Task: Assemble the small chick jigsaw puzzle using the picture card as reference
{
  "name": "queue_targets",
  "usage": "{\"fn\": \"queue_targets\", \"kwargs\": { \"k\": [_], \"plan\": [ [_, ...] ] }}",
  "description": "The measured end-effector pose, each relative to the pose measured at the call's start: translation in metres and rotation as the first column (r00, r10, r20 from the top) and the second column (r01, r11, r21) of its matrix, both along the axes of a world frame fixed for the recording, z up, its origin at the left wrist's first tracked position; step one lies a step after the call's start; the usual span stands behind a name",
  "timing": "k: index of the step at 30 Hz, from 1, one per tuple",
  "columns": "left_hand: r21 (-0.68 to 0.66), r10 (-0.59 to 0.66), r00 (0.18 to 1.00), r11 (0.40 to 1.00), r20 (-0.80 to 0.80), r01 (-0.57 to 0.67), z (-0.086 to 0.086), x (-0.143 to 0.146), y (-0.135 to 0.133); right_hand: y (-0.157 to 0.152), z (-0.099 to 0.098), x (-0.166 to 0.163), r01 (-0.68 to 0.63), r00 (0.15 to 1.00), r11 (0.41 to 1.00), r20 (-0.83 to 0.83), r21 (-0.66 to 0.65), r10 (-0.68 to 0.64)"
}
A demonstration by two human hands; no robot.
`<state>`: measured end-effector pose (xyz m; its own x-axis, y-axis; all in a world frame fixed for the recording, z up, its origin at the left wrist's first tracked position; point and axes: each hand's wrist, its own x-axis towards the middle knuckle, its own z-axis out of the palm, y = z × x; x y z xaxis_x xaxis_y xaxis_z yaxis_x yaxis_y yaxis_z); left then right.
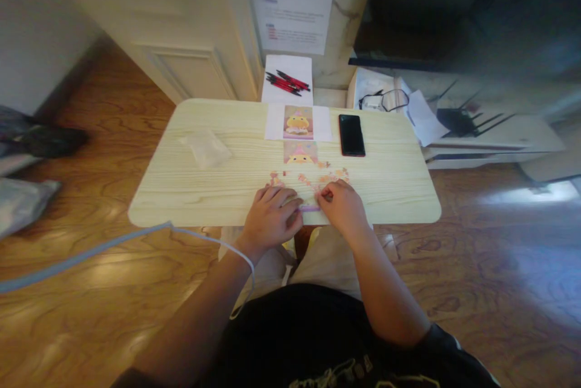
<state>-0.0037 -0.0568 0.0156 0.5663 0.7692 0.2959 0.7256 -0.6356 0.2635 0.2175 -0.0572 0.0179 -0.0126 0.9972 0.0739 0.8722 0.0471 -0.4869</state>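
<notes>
1. The left hand (pixel 272 215) is resting palm down at the near edge of the bench (pixel 181 188); its fingers are bending loosely next to the left end of a purple strip (pixel 310 209), and the inspector cannot tell whether they are gripping anything
2. The right hand (pixel 342 203) is working near the strip's other end, thumb and forefinger closing together at the tips; whether a piece is sitting between them, the inspector cannot tell
3. Small pieces (pixel 336 176) are lying loose just beyond both hands, in scattered groups
4. A partial cartoon picture (pixel 300 153) is lying flat beyond the pieces, showing the upper part of a yellow figure
5. A full picture card (pixel 298 121) is lying farther back on white paper (pixel 322 124), showing a similar yellow figure
6. A dark phone (pixel 352 135) is lying to the right of the card, and a whitish packet (pixel 209 149) is lying well to the left
</notes>
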Motion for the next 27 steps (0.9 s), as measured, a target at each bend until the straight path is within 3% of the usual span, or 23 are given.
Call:
{"fn": "queue_targets", "kwargs": {
  "k": [10,20,27],
  "plan": [
    [-0.002,0.168,0.985,0.986,0.029,-0.168,0.001,-0.031,-0.008,-0.006,0.006,-0.015,-0.107,0.994,0.994,-0.013,-0.013,0.107],
    [-0.013,0.170,0.985,0.985,-0.020,-0.170,-0.002,-0.031,-0.011,-0.007,0.009,-0.044,-0.241,0.970,0.970,-0.002,-0.018,0.241],
    [-0.020,0.138,0.990,0.990,-0.004,-0.138,0.005,-0.018,-0.005,-0.014,0.004,0.005,-0.063,0.997,0.998,-0.032,0.028,0.064]
  ]
}}
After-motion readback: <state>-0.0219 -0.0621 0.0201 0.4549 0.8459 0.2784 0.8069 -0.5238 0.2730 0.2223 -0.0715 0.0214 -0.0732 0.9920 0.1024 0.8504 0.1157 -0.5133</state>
